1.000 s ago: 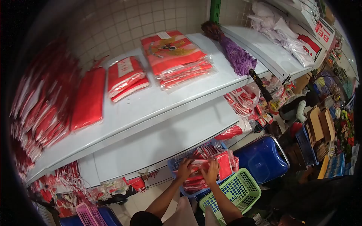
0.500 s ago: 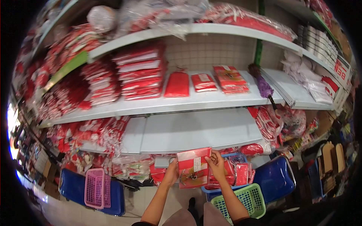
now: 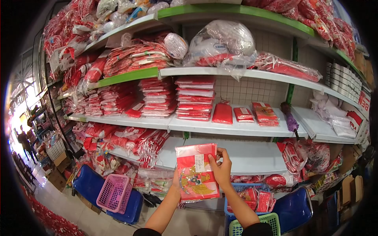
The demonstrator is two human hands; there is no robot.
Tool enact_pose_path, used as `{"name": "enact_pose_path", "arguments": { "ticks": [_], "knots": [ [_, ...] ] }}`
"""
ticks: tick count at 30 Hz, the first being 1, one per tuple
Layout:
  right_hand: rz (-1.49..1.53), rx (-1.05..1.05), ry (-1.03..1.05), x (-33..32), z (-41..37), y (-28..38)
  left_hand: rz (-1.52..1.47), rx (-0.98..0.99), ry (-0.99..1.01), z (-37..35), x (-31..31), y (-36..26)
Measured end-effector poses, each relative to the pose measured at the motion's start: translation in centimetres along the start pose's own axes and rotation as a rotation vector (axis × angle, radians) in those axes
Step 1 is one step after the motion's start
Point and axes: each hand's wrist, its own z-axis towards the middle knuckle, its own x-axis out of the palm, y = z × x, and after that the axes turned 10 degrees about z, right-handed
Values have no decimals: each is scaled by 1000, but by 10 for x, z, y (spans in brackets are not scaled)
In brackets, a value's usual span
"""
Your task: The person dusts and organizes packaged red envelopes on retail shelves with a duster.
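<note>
Showing in the head view: a flat red-and-white packet with a gold emblem, held upright in front of the lower white shelf, across its front edge. The left hand grips the packet's lower left edge, its fingers mostly hidden behind. The right hand clasps the right edge, thumb on the face, fingers curled around. Below the shelf's right half, a blue basket holds more red packets. A pink basket sits below the shelf's left end.
</note>
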Motion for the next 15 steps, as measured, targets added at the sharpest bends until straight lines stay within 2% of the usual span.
{"name": "enact_pose_path", "arguments": {
  "ticks": [1,2,5,10,13,15],
  "knots": [
    [-130,-77,-8,-1,8,1,-25,10,37,6,5,-5],
    [-123,-73,-21,-1,16,12,-52,14,76,13,9,-10],
    [-272,-250,13,-11,39,38,-120,16,175,38,23,-17],
    [-237,-170,-24,-47,76,34,-293,-50,441,98,32,3],
    [-460,-236,-45,-82,100,32,-187,-61,348,133,56,26],
    [-558,-231,-18,-111,119,21,-246,-111,346,157,75,38]
  ]
}}
